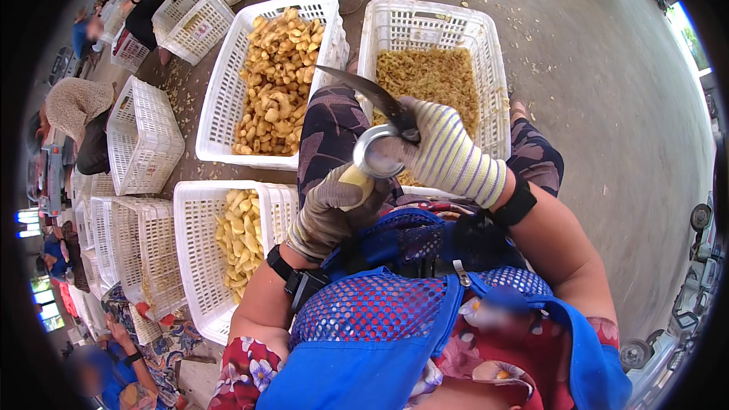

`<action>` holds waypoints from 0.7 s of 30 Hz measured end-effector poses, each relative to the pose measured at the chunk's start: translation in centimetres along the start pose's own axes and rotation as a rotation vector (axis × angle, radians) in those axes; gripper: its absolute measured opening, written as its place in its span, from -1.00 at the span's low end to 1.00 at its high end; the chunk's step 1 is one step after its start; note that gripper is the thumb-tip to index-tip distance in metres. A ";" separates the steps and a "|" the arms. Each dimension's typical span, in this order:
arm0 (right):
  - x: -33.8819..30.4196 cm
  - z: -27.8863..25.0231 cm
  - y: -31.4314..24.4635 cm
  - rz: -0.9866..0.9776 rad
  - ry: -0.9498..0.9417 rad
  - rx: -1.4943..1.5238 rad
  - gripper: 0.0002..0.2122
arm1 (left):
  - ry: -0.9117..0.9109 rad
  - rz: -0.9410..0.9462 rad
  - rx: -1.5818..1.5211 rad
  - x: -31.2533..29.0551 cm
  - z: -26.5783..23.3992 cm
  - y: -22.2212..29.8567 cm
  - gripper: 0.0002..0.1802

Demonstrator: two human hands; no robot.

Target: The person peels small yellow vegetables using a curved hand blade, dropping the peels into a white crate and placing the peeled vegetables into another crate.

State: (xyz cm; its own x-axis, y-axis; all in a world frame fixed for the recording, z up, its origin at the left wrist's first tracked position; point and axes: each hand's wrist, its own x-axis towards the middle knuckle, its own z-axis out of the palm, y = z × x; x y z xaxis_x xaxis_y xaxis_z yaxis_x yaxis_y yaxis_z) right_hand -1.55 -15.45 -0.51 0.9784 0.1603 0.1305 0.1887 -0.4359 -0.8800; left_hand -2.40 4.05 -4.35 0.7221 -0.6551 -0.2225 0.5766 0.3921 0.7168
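Observation:
My left hand [319, 216], in a soiled glove, is closed around a pale, peeled piece of ginger [357, 181]. In its striped glove, my right hand [454, 150] grips a knife [370, 93] whose dark curved blade points up and left. A shiny metal ring [361, 149] also sits at the fingers of this hand, against or just over the ginger's upper end; the exact contact is hidden. Both hands are above my lap. Beyond them stands a white crate [495, 68] with brownish peelings [429, 80] in it.
A white crate [216, 99] of unpeeled ginger [279, 68] stands ahead to the left. Nearer, at my left, another crate [194, 258] holds peeled ginger [239, 231]. Stacked crates [140, 239] and seated people line the far left. Concrete floor [607, 106] extends to the right.

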 end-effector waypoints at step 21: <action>-0.8 0.0 -0.6 0.144 0.028 0.174 -0.69 | 0.018 -0.016 -0.190 0.4 0.7 0.4 -0.21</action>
State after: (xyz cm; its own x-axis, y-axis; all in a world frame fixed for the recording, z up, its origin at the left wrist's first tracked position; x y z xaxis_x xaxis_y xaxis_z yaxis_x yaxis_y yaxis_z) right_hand -2.43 -15.33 -0.03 0.9966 0.0817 0.0080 0.0317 -0.2932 -0.9555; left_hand -2.13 3.46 -3.74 0.7177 -0.6514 -0.2461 0.6491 0.4978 0.5753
